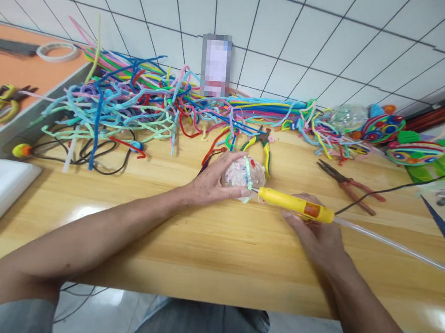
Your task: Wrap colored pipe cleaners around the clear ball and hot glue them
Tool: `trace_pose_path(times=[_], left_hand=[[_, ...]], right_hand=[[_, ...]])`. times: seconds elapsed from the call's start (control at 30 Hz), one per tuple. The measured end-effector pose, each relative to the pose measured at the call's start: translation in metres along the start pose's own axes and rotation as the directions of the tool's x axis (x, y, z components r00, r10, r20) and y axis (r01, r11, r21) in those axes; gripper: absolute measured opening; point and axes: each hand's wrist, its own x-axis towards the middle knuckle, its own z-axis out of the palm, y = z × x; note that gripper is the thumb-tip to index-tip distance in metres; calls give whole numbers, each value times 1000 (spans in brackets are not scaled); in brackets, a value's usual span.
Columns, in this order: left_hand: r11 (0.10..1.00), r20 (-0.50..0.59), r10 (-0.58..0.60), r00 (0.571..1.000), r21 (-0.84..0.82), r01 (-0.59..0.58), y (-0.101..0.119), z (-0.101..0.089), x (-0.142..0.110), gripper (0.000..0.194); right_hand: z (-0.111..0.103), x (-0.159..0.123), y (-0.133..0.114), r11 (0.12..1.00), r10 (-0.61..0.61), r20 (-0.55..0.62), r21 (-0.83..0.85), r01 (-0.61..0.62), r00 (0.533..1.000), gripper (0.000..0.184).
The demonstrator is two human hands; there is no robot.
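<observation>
My left hand (210,183) is wrapped round a clear, speckled plastic ball (235,173), which has a pale green strip and a red spot on it. In my right hand (317,227) is a yellow hot glue gun (291,202) with a clear glue stick (391,242) sticking out of its back end. The gun's metal nozzle points left and meets the right side of the ball, near my left thumb. Just behind the ball lie yellow-and-green handled pliers (266,151), partly hidden by it.
Heaps of coloured pipe cleaners (116,105) run along the tiled wall. Red-handled long-nose pliers (349,184) lie to the right, near the glue gun's black cord (383,189). Finished-looking colourful ornaments (383,128) and another clear ball (348,117) sit at back right. A white box-like device (6,188) is at left.
</observation>
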Motion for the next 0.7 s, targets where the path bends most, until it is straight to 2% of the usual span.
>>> trace_pose_path(times=[0.37,0.7], left_hand=[[1000,8,-12,1000,25,12,1,0,-1,83],[999,1,22,1000,29,-22,-4,2,0,86]], right_hand=[[2,-2,4,999,-29,-46,-15,28,998,7],[4,-3,9,999,-36,-94,-2,36,995,7]])
